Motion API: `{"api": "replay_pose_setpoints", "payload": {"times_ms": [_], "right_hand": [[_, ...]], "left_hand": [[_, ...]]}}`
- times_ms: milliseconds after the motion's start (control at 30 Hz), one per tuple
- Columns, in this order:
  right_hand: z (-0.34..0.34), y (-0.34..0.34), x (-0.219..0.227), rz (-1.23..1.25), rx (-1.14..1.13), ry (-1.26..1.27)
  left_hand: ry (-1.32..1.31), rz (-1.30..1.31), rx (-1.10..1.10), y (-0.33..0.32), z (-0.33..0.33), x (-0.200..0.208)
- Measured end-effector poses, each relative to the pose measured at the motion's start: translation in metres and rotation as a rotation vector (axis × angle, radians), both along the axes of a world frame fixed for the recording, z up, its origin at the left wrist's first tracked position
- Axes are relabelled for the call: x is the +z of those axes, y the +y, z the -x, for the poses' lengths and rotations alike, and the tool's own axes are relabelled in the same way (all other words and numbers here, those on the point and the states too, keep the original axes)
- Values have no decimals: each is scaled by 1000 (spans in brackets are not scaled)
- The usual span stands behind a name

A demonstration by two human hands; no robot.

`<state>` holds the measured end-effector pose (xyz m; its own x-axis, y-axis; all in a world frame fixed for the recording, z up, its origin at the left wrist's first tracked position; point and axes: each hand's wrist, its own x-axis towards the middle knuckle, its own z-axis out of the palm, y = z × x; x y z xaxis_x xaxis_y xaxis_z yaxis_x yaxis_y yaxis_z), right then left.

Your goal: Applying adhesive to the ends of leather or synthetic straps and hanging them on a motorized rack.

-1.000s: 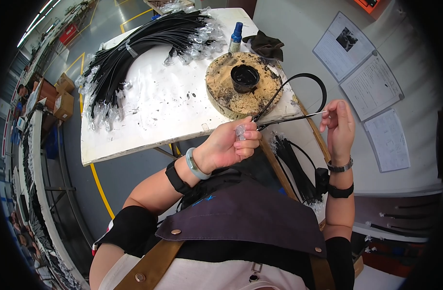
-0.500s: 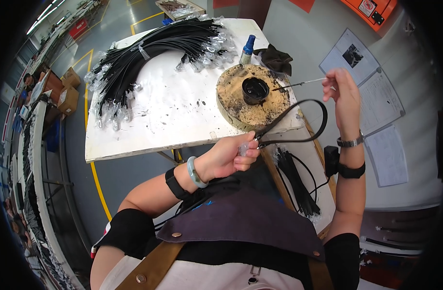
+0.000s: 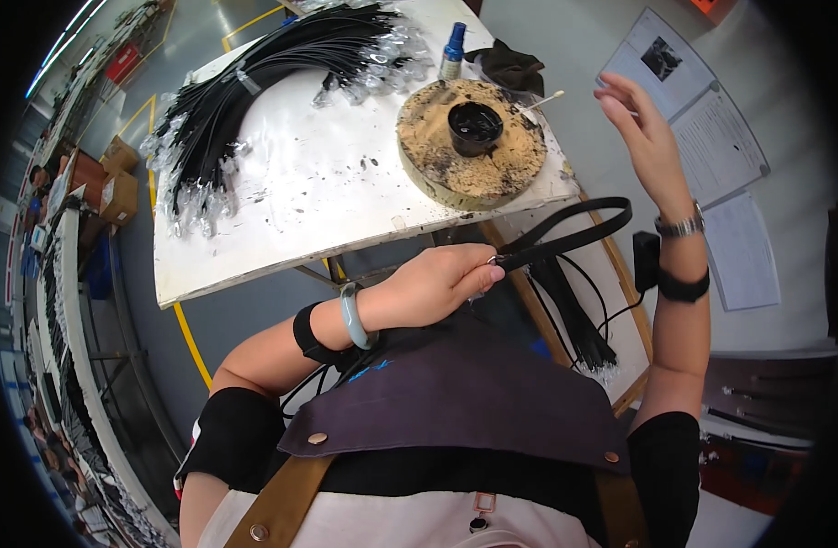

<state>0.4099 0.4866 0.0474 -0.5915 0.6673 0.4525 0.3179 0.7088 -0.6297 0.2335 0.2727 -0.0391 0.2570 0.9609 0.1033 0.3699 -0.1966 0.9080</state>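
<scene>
My left hand (image 3: 440, 281) is closed round the metal-fitted end of a black strap (image 3: 579, 239). The strap bends into a loop reaching to the right, in front of the table. Higher up on the right, my right hand (image 3: 647, 137) is raised with its fingers apart and nothing in them. Nearest to it is a thin cotton swab (image 3: 542, 102), which sticks out past the right edge of a round, black-stained block (image 3: 421, 137). On that block stands a small black cup (image 3: 475, 135) with dark, glossy contents.
A big curved bundle of black straps (image 3: 213, 114) with plastic-wrapped ends lies on the white table (image 3: 300, 205). Behind the block are a blue-capped bottle (image 3: 453, 53) and a dark cloth (image 3: 506, 68). More black straps (image 3: 570, 310) lie on a lower surface at right.
My right hand has let go of the cotton swab, which now rests on the block, and its fingers have spread. My left hand has turned over, still holding the strap. The view has shifted slightly.
</scene>
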Motion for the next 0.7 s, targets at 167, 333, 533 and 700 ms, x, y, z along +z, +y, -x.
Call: {"api": "replay_pose_setpoints", "payload": {"times_ms": [167, 333, 533, 700], "right_hand": [[-44, -65, 6, 143, 227, -205], [-63, -97, -5, -60, 233, -272], [-65, -117, -10, -128, 175, -317], [-60, -132, -15, -170, 114, -338]], "left_hand": [[268, -369, 44, 11, -11, 5], [492, -519, 41, 19, -17, 12], [468, -592, 44, 21, -19, 11], [469, -624, 38, 17, -14, 10]]}}
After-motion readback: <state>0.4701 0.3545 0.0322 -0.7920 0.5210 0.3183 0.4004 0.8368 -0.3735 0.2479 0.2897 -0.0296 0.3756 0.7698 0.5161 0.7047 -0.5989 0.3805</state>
